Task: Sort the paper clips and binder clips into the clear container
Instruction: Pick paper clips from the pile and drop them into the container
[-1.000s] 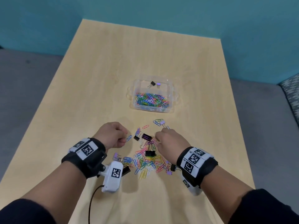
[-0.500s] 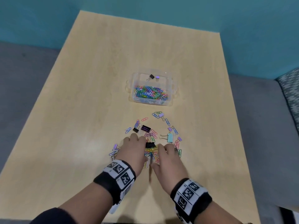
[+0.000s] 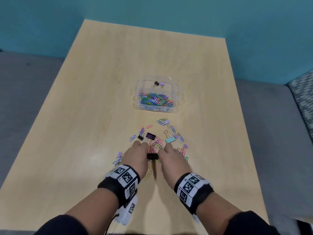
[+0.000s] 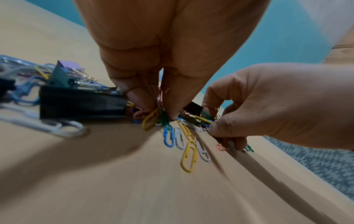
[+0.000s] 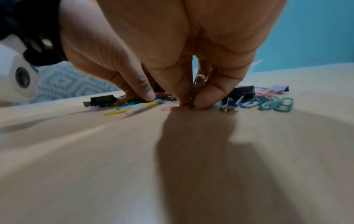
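Both my hands have closed in on the paper clips (image 3: 153, 148), left hand (image 3: 135, 155) and right hand (image 3: 171, 157) each pinching some; the clear container (image 3: 176, 92) lies straight ahead toward the table's far edge.

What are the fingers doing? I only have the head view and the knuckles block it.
Observer: In the left wrist view, the left hand pinches a bunch of clips between thumb and fingertips, right down at the table.
Operator: And the right hand?
Observer: In the right wrist view, the right hand also pinches clips between its fingertips, which touch the table. A pink clip lies flat just under them.
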### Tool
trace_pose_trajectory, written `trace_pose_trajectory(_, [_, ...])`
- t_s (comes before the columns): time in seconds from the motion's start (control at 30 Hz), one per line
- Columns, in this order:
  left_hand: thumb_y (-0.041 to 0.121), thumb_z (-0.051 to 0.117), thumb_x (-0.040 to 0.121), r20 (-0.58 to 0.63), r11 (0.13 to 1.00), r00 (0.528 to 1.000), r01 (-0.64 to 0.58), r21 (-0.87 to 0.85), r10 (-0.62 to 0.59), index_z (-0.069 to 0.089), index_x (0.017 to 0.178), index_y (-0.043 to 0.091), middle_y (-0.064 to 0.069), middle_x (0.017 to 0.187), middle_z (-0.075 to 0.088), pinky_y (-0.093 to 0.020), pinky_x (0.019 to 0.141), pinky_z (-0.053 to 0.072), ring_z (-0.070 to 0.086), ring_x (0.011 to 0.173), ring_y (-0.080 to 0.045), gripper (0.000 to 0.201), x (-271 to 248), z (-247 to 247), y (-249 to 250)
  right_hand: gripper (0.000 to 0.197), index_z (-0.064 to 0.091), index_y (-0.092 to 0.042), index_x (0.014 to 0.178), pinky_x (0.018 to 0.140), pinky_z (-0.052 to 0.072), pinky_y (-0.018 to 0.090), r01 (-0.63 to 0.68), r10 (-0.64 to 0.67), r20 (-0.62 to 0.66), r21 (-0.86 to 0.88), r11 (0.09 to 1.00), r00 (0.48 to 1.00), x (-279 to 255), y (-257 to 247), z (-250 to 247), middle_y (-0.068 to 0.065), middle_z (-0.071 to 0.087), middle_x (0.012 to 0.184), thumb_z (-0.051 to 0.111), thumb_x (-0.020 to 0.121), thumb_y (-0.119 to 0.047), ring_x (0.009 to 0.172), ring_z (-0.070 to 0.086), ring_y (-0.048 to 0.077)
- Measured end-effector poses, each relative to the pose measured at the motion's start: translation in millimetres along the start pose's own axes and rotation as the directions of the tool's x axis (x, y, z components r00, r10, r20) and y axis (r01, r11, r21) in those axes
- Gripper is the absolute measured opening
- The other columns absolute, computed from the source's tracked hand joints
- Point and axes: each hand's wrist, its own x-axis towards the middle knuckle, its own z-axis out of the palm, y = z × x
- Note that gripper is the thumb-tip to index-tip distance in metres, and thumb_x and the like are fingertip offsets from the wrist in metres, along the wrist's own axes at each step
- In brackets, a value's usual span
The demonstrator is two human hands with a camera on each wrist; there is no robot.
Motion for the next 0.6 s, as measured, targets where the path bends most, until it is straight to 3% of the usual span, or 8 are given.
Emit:
trace_pose_trajectory(0.13, [0.005,0.052,0.086,0.043,0.996,0.999,-0.027,0.083,0.024,0.038,0.079,0.017,0.003,0.074,0.030,-0.030,0.055,0.030,0.037,0.057,-0.018,0.019,0.9,-1.4,0.0,0.036,0.050,-0.010,0.098,0.053,0.023,0.034,0.110,-0.111,-0.003,-0.128,0.986,0.994,-1.5,5.5,-2.6,0.011,0.042,0.102,0.050,0.069,0.013,0.073,0.031,0.023])
trace_pose_trajectory(0.2, [0.002,0.050,0.084,0.067,0.996,0.997,-0.029,0.085,0.024,0.039,0.080,0.018,0.003,0.075,0.031,-0.030,0.057,0.032,0.044,0.063,-0.021,0.019,0.5,-2.7,-1.2,0.036,0.051,-0.010,0.092,0.046,0.021,0.032,0.133,-0.135,-0.004,-0.145,0.980,0.991,-0.6,11.5,-0.9,0.011,0.045,0.097,0.055,0.065,0.014,0.070,0.033,0.023])
trace_pose_trajectory(0.3, [0.001,0.049,0.083,0.082,0.998,0.997,-0.014,0.061,0.009,0.043,0.081,0.018,0.000,0.084,0.043,-0.029,0.062,0.038,0.055,0.079,-0.025,0.018,0.3,-6.4,-3.2,0.034,0.049,-0.012,0.086,0.050,0.038,0.036,0.123,-0.124,-0.013,-0.084,0.989,0.992,0.2,22.3,1.8,0.006,0.041,0.092,0.058,0.066,0.014,0.066,0.035,0.021])
trace_pose_trajectory(0.4, [0.009,0.052,0.083,0.086,0.996,0.995,0.061,-0.070,-0.055,0.050,0.076,0.022,0.003,0.086,0.057,-0.028,0.066,0.042,0.056,0.081,-0.019,0.016,0.9,-16.3,-9.1,0.021,0.056,-0.012,0.085,0.056,0.040,0.032,0.023,-0.012,-0.078,0.136,0.990,0.997,-0.6,29.9,-5.1,-0.003,0.042,0.088,0.054,0.077,0.008,0.066,0.046,0.022])
trace_pose_trajectory(0.5, [0.011,0.061,0.078,0.094,0.939,0.988,0.143,-0.314,-0.119,0.055,0.068,0.024,0.007,0.070,0.061,-0.025,0.057,0.047,0.062,0.065,-0.018,0.017,1.0,-31.4,-16.2,0.013,0.062,-0.015,0.083,0.066,0.047,0.032,-0.146,0.185,-0.034,0.483,0.864,0.982,2.5,38.2,-18.5,-0.003,0.055,0.086,0.056,0.083,-0.004,0.073,0.058,0.020])
trace_pose_trajectory(0.6, [0.001,0.066,0.077,0.165,0.754,0.973,0.228,-0.615,-0.160,0.060,0.067,0.013,-0.001,0.057,0.057,-0.028,0.050,0.047,0.057,0.049,-0.021,0.018,7.0,-50.8,-22.0,0.018,0.062,-0.019,0.076,0.056,0.048,0.030,-0.287,0.306,0.113,0.735,0.614,0.945,11.5,46.1,-35.9,0.000,0.059,0.063,0.060,0.077,-0.001,0.054,0.060,0.018])
